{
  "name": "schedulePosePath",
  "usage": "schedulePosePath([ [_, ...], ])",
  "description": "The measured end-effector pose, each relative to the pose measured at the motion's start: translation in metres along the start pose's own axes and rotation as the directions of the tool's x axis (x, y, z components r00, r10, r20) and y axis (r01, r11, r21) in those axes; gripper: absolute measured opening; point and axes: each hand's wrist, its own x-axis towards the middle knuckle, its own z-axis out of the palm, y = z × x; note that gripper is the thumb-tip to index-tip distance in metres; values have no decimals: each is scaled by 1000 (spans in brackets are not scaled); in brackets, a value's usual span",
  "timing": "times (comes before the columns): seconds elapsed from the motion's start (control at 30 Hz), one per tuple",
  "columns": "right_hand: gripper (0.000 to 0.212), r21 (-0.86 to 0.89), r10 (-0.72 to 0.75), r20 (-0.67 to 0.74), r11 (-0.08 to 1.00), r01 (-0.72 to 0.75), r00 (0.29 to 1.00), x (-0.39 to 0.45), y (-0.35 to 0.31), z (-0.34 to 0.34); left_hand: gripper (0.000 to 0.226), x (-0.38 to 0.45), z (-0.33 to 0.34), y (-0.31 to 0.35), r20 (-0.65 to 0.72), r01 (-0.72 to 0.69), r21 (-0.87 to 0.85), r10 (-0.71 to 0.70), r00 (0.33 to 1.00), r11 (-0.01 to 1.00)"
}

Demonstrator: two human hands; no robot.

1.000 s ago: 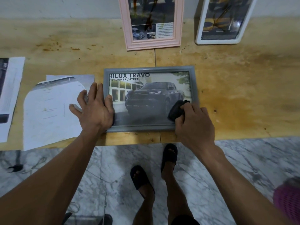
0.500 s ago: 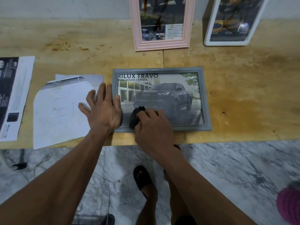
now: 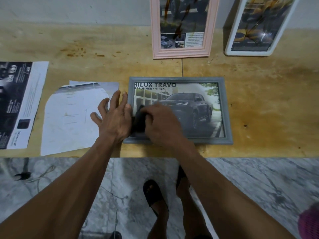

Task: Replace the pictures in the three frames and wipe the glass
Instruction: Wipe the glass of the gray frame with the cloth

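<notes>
Grey-framed picture (image 3: pixel 222 111), lying flat near the front edge of wooden table (image 3: pixel 269 104), glass up. Print of dark pickup truck under the glass, heading "HILUX TRAVO" with first letters clipped by the frame's left rail. Near-left corner of frame and lower-left part of print hidden under both hands.

Black cloth (image 3: pixel 139 120), bunched, resting on the glass at the left end of the frame. Only its left part visible; remainder covered by right hand (image 3: pixel 162 125), whose fingers curl down around the cloth. Fingertips hidden beneath the hand.

Left hand (image 3: pixel 114 120), palm down, just left of the cloth, heel over the frame's left rail. Fingers straight and spread, index and thumb side lying along the frame's left edge, outer fingers fanned over white sheets.

White paper sheets (image 3: pixel 70 118), stacked loosely, left of the frame; top sheet with rounded corner, faint print too pale to read. Further left, dark printed brochure page (image 3: pixel 15 104), cut off by the picture's left edge, text too small to read.

Pink frame (image 3: pixel 183 28), upright at the far side against wall, top cut off. White frame (image 3: pixel 253 26), right of it, leaning, top also cut off; glare over its print.

Below table edge: marble floor (image 3: pixel 250 183), two feet in black sandals (image 3: pixel 153 195), right one partly behind the right forearm. Pink object (image 3: pixel 310 221) at near-right corner, mostly out of view.
</notes>
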Motion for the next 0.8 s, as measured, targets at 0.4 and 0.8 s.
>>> schedulePosePath([
  [0.4,34,-147,346,-413,887,-437,842,30,89,-62,50,-5,4,5,-77,2,38,1,997,999],
  [0.8,31,-183,-70,-187,982,36,980,72,0,11,49,-5,5,2,-92,-2,28,5,996,1000],
])
